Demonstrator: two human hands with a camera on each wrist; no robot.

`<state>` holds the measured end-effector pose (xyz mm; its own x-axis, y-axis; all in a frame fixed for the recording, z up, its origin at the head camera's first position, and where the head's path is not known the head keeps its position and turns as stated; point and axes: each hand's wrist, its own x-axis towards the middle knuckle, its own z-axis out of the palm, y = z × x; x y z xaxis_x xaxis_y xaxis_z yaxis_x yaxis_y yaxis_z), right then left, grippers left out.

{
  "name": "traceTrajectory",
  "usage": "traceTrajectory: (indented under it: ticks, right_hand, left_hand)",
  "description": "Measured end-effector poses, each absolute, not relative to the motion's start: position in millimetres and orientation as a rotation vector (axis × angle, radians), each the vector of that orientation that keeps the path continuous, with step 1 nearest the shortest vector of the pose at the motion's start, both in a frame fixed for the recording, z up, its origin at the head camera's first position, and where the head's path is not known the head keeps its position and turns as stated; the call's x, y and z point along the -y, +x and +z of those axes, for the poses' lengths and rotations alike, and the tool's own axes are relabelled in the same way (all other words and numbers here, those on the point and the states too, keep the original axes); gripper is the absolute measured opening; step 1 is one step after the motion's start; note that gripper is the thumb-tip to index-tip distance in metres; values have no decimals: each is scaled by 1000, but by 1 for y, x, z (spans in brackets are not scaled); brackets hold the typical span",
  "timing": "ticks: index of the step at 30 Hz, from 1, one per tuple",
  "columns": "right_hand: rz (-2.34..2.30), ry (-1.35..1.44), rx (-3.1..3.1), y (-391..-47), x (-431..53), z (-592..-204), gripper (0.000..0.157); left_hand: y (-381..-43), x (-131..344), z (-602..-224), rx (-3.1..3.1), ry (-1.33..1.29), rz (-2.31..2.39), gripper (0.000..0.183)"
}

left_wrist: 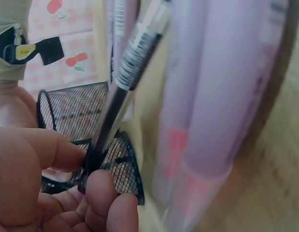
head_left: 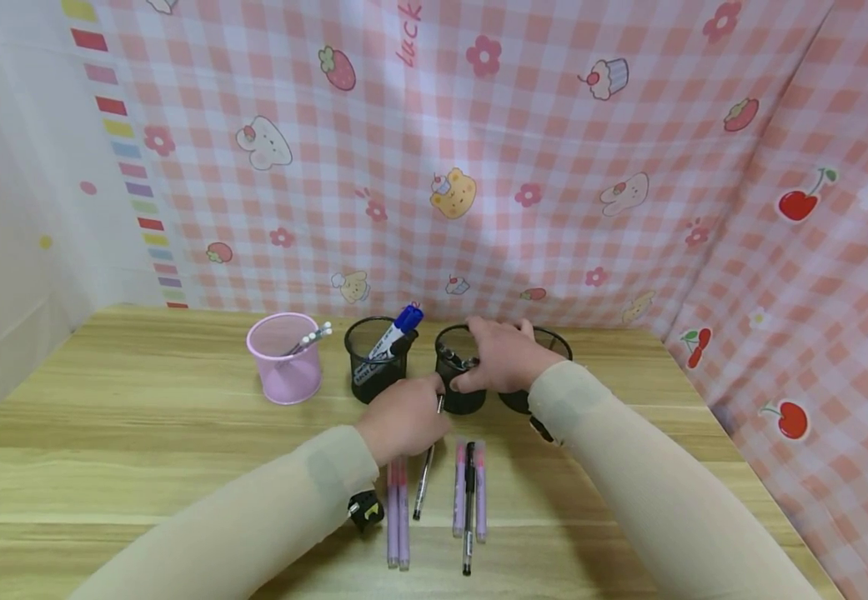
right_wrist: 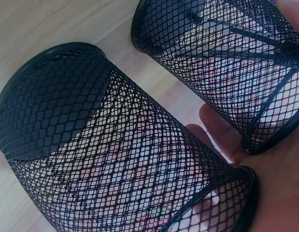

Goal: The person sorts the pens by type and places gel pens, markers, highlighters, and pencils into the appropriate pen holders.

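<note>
In the head view my left hand (head_left: 407, 418) pinches a gel pen (head_left: 423, 483) by its black end. Its clear barrel (left_wrist: 122, 77) with a barcode label slants away from the thumb and fingertips in the left wrist view. My right hand (head_left: 512, 354) grips a black mesh pen cup (head_left: 465, 398), thumb in front and fingers around the far side. Through this cup's mesh (right_wrist: 221, 63), pens show in the right wrist view. Beside it stands another black mesh cup (right_wrist: 115, 145), partly behind the right hand in the head view.
To the left stand a pink cup (head_left: 291, 379) with white-tipped pens and a black cup (head_left: 373, 387) with blue and black markers. Lilac pens (head_left: 398, 533) lie in front, and more lilac pens (head_left: 481, 508) flank a black gel pen (head_left: 469, 500). A checked cloth (head_left: 403, 125) hangs behind.
</note>
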<state>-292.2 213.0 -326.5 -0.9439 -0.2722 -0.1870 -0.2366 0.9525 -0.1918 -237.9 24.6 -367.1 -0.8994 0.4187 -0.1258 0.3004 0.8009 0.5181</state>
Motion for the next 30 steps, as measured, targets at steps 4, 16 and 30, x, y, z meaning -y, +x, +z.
traceTrajectory:
  ticks: [4, 16, 30]
  right_hand:
    - [-243, -384, -2898, -292, -213, -326, 101]
    - [-234, -357, -2896, -292, -211, -327, 101]
    - [-218, -342, -2885, -292, -210, -326, 102]
  left_hand:
    - [-237, -18, -362, -2775, 562, 803, 46]
    - [-239, 4, -349, -2748, 683, 1130, 26]
    - [-237, 21, -335, -2770, 870, 1556, 26]
